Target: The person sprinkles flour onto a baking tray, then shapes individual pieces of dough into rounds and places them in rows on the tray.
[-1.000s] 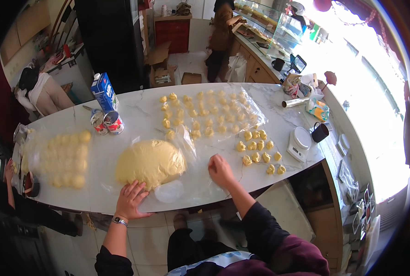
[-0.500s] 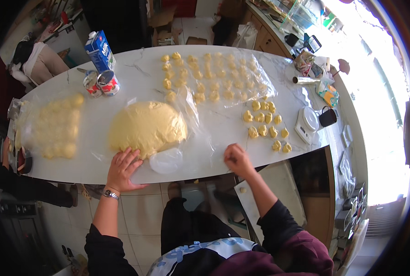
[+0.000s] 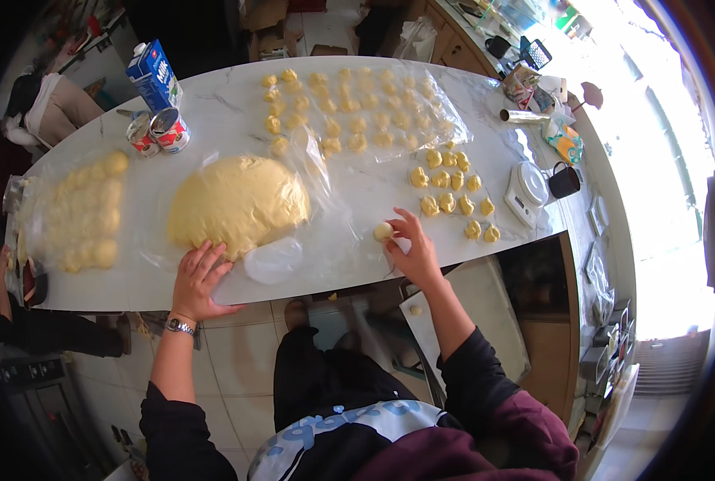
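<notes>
A large mound of yellow dough [image 3: 241, 196] sits on the table in front of me. My left hand [image 3: 199, 282] lies at its near edge, fingers spread, the fingertips touching the dough. To the right, my right hand [image 3: 413, 247] has its thumb and fingers curved around a small, pale, smooth dough ball [image 3: 383, 232] just above the table. Beyond that hand, several rough dough pieces [image 3: 442, 202] stand in loose rows. A round translucent plastic piece [image 3: 273, 262] rests against the mound's near right side.
Clear plastic sheets cover many dough pieces [image 3: 357, 104] at the back and dough balls [image 3: 93, 208] at the left. A milk carton [image 3: 154, 78] and two opened cans [image 3: 170, 131] stand far left. A white scale [image 3: 526, 192] and dark mug [image 3: 564, 181] are at the right.
My right hand has gone from a closed fist to raised fingers around a smooth dough ball, now visible. My left hand stays at the mound. The whole view has shifted slightly.
</notes>
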`<state>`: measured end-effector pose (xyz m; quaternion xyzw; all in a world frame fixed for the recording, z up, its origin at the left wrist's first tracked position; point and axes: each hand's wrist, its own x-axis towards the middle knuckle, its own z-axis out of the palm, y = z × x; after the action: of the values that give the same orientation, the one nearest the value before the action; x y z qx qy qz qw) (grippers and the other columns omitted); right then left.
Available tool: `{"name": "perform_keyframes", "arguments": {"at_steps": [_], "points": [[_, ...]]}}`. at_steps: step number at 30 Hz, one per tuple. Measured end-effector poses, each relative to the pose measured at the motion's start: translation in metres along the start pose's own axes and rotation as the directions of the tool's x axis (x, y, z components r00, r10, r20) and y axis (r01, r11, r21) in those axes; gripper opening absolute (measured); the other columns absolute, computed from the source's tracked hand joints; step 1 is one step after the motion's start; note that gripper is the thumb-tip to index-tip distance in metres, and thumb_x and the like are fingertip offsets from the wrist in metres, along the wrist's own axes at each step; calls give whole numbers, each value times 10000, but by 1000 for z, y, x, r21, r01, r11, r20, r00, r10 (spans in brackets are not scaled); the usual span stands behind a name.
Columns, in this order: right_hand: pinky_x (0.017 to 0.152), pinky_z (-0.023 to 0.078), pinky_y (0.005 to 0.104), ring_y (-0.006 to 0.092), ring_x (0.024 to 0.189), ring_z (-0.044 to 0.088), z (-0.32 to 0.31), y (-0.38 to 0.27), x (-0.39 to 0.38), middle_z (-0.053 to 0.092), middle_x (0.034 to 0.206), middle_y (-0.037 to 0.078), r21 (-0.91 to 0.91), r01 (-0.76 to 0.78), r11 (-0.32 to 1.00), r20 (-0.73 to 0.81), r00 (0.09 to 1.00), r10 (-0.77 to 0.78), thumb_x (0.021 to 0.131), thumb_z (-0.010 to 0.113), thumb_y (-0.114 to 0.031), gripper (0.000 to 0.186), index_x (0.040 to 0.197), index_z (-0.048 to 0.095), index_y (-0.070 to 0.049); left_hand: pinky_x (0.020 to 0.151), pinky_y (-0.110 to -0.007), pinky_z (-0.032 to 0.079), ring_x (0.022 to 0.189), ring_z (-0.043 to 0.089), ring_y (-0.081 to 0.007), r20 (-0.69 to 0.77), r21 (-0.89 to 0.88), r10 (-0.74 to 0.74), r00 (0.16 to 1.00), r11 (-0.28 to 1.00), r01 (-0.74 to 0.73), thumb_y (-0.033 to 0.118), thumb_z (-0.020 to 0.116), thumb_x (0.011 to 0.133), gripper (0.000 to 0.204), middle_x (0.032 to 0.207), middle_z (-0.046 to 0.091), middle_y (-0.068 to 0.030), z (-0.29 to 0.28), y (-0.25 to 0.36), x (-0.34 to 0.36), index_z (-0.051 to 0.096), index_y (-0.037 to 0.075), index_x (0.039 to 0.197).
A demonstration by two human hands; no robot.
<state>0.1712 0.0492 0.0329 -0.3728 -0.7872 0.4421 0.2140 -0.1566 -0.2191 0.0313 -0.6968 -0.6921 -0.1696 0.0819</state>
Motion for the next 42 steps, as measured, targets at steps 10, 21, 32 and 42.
{"name": "perform_keyframes", "arguments": {"at_steps": [10,21,32,42], "points": [[757,472,338,243,847,582,34,-14,15,570,855,83,61,263,963,155,951,-269,707,625,21,201,852,506,-53,1007,-458,356,1303,372,-279,-4,-15,-6,1000,1000,6,520,807,543,655,1390,436,-30,-1,-1,-5,615,156,1053],[860,456,376,325,970,571,43,-7,9,587,1015,130,-79,321,944,-56,944,-326,713,650,-33,350,1052,565,-45,1003,-436,366,1304,376,-279,17,0,-5,1000,1000,5,496,816,537,658,1396,433,-40,-1,1,-5,616,157,1065],[831,486,283,110,936,594,16,5,-96,614,1017,56,678,-96,729,87,995,50,807,667,-31,500,1273,485,-38,1056,-467,326,1310,358,-358,29,39,9,1000,999,-10,422,843,526,707,1398,422,-122,7,6,-2,570,136,1112],[827,502,289,206,911,633,-6,250,-173,647,1020,98,344,-597,725,-423,591,687,803,628,-80,377,1173,578,-28,1071,-526,274,1321,298,-408,114,146,42,993,988,-58,570,737,632,762,1428,343,-188,10,2,-6,505,104,1189]]}}
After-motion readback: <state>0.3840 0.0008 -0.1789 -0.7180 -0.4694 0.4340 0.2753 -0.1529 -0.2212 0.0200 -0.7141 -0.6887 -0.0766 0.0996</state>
